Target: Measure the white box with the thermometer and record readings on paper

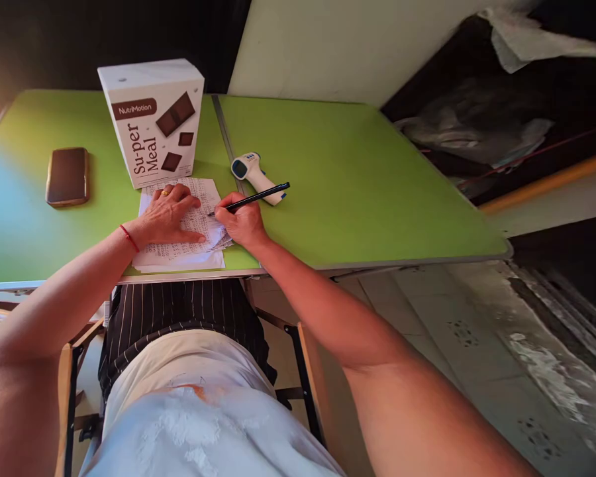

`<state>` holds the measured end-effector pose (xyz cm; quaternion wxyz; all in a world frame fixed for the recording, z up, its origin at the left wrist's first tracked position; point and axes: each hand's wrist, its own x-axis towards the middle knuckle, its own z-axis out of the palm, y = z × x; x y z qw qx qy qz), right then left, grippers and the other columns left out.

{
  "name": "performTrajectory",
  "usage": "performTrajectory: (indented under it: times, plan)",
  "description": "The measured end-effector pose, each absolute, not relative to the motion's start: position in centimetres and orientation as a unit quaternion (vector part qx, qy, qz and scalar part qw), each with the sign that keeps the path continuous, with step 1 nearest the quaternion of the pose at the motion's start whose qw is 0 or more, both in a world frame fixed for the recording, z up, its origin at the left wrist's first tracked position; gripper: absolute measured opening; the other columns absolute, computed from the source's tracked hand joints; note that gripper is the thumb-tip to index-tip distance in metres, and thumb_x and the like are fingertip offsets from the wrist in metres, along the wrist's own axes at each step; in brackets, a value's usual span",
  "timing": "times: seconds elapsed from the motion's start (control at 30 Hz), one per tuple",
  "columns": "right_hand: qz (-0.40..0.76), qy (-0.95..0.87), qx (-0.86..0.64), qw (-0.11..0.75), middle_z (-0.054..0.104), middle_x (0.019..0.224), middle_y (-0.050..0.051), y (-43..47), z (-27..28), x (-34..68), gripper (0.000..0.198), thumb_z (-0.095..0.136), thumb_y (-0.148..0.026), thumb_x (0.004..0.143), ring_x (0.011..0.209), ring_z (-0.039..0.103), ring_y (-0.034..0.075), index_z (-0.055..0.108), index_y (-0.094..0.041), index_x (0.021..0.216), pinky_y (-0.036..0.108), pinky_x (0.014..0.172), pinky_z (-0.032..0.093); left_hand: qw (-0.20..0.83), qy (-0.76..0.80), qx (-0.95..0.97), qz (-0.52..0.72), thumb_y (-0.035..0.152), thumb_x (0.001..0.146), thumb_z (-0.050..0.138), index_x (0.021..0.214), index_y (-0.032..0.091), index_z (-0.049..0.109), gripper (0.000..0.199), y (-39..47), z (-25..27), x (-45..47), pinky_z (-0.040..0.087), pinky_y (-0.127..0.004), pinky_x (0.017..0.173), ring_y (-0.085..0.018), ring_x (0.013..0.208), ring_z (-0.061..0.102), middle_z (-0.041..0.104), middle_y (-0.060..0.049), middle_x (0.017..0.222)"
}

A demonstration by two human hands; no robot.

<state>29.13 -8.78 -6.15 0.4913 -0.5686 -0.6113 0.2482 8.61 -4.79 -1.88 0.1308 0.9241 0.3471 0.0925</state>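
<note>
My right hand [242, 222] is closed around a black pen [262, 195], whose tip rests on or just above a handwritten sheet of paper [206, 199]. Beside it, my left hand [171, 215] lies flat on the same paper, fingers spread, with a ring on one finger and a red string at the wrist. More sheets lie beneath the top one, their edges uneven near the table's front. Right behind the papers stands a white NutriMotion box [151, 126] with pictures of dark chocolate pieces.
A white infrared thermometer [259, 179] lies just beyond my right hand on the green folding table [352, 179]. At the left is a phone in a brown case [67, 176]. A plastic bag [477, 132] hangs or lies beyond the table's right end.
</note>
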Motion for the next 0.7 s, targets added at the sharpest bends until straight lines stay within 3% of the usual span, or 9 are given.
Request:
performTrajectory:
  times: [0.4,0.7]
  plan:
    - [0.256,-0.615,-0.559,0.493,0.053,0.060,-0.004,-9.07,-6.02,29.09,0.012,0.062,-0.032,0.070,0.063,0.047,0.016,0.052,-0.026,0.066,0.034,0.068,0.047,0.128,0.332,0.928,0.109,0.075,0.072,0.070,0.137,0.016,0.066,0.088,-4.54,-2.37,8.48,0.035,-0.065,0.113,-0.047,0.131,0.048,0.055,-0.023,0.141]
    - [0.264,-0.581,-0.570,0.517,0.053,0.060,-0.004,-9.07,-5.86,29.01,0.012,0.063,-0.026,0.070,0.062,0.050,0.015,0.052,-0.026,0.065,0.033,0.067,0.047,0.131,0.334,0.928,0.105,0.072,0.072,0.072,0.138,0.014,0.065,0.088,-4.50,-2.18,8.48,0.033,-0.064,0.115,-0.047,0.132,0.047,0.054,-0.024,0.142]
